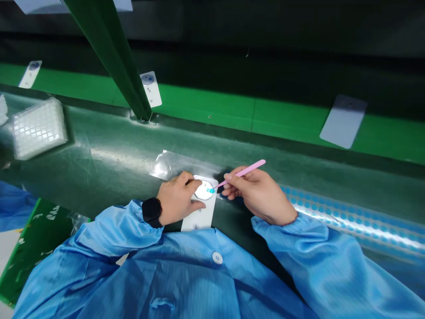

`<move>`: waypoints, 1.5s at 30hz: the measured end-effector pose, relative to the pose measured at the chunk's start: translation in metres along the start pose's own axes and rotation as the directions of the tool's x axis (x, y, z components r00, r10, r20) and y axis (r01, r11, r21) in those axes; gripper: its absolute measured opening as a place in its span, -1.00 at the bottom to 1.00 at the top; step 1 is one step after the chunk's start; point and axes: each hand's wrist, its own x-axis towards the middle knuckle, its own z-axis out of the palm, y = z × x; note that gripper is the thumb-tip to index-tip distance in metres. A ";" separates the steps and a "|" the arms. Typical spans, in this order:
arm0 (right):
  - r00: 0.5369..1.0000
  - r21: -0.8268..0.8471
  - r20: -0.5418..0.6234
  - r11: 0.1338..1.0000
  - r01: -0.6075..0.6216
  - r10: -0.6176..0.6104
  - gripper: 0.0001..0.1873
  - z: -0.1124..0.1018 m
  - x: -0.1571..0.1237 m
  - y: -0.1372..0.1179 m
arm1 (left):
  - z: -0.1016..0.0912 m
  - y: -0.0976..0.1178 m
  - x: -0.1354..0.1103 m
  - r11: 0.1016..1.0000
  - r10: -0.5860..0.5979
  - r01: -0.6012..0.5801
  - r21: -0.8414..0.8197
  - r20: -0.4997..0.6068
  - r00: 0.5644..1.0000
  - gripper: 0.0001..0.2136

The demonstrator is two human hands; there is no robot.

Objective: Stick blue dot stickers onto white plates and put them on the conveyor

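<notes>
A white rectangular panel (205, 212) with a rounded light inset near its far end lies on the bench in front of me. My left hand (179, 195) grips its left side, with thumb and index finger by the inset. Pen-like between the thumb and fingers of my right hand (254, 190) are pink tweezers (245, 171), slanting down to the left. Their tip meets a small bright blue sticker (210, 191) at the inset's right part. Whether the sticker lies flat is too small to tell. Clear plastic film (181, 165) lies just beyond the panel.
A sheet of blue round stickers (345, 217) stretches right beside my right forearm. Similar white panels (152, 91) lie on the green belt (229, 108) behind the bench edge. A green post (113, 57) rises at the back. A clear gridded tray (40, 128) stands left.
</notes>
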 end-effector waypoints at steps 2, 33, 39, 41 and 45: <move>1.000 -0.016 0.006 1.000 -0.014 0.014 -0.53 0.002 0.002 0.003 | 0.002 0.000 -0.001 1.000 0.026 -0.026 0.002 -0.017 1.000 -0.55; 0.999 -0.122 -0.029 0.992 -0.028 0.024 -0.61 0.005 0.000 0.003 | 0.010 -0.003 -0.003 0.986 0.160 -0.149 0.070 -0.181 0.970 -0.57; 0.999 -0.137 -0.038 0.990 -0.040 0.035 -0.64 0.005 -0.001 0.001 | 0.010 -0.003 -0.003 0.986 0.158 -0.148 0.070 -0.167 0.973 -0.56; 0.999 -0.135 -0.044 0.990 -0.037 0.031 -0.64 0.005 -0.001 0.002 | 0.010 -0.002 -0.003 0.986 0.160 -0.149 0.072 -0.166 0.973 -0.56; 0.998 -0.146 -0.049 0.989 -0.038 0.031 -0.66 0.005 -0.001 0.002 | 0.009 -0.002 -0.004 0.987 0.155 -0.144 0.073 -0.166 0.974 -0.57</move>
